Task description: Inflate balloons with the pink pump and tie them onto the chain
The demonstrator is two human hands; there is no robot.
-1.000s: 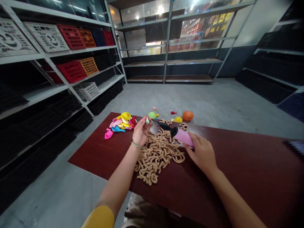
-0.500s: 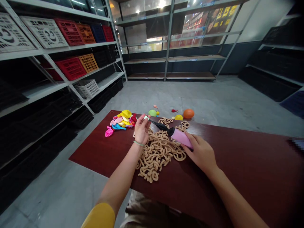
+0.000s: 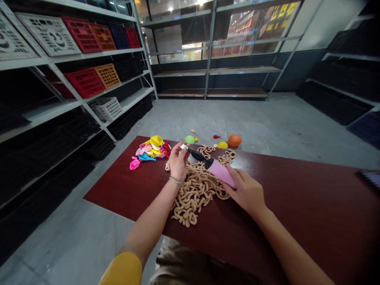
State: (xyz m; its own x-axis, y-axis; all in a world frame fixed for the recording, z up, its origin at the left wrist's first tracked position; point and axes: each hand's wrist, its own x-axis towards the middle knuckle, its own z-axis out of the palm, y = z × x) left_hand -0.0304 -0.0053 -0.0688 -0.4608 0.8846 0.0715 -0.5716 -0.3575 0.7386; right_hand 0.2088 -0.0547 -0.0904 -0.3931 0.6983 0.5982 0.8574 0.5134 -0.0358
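Note:
A pink hand pump point(image 3: 221, 173) with a black front end slants over the table, its narrow tip toward my left hand. My right hand point(image 3: 245, 190) is wrapped round the pink body. With its fingertips, my left hand point(image 3: 178, 164) pinches a small whitish piece point(image 3: 183, 146) at the pump's tip; it is too small to tell its kind. Beneath both hands spreads a heap of tan, looped, rope-like strands point(image 3: 192, 194). Left of my left hand lies a pile of flat balloons point(image 3: 150, 149) in yellow, pink, blue and red.
The dark red table point(image 3: 118, 178) runs to the right, where a blurred object point(image 3: 369, 178) lies at its edge. An orange balloon point(image 3: 234, 140), a green balloon point(image 3: 189, 139) and several smaller ones lie beyond the far edge. Shelves with crates point(image 3: 80, 35) stand left.
My right hand and the pump have shifted slightly left, nearer my left hand. My left hand keeps its pinch. The whole view has moved a little.

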